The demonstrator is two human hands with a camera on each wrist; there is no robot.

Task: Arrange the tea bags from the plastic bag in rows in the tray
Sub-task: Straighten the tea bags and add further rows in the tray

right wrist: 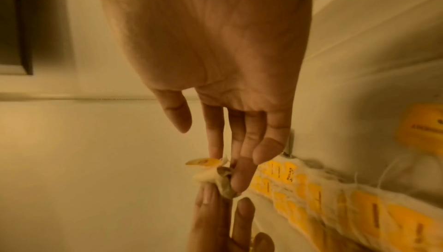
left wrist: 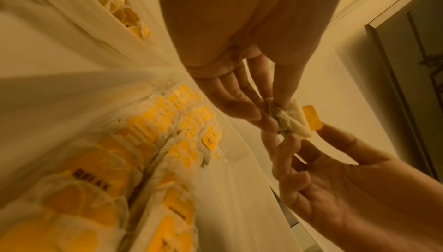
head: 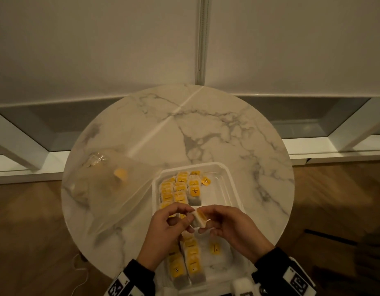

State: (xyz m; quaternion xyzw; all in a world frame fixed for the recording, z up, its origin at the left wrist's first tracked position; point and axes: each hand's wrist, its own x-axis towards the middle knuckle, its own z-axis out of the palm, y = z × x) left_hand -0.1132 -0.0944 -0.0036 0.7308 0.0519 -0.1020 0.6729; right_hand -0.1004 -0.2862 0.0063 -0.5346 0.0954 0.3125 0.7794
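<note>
Left hand point(head: 163, 229): pinches one side of a tea bag point(head: 198, 218).
Right hand point(head: 231, 227): pinches the other side of it.
Tea bag: held up over the near part of the tray point(head: 229, 178).
Tray: on the round table point(head: 206, 129), with rows of tea bags point(head: 178, 189) on its left side.
Plastic bag point(head: 103, 184): on the table, left of the tray.

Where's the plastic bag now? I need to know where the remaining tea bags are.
In the head view the plastic bag lies on the round marble table, left of the tray.

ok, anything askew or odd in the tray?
Yes. One yellow tag lies tilted beside the third row, off its tea bag, and a lone tea bag sits apart from the rows. The tea bag in hand looks crumpled.
</note>
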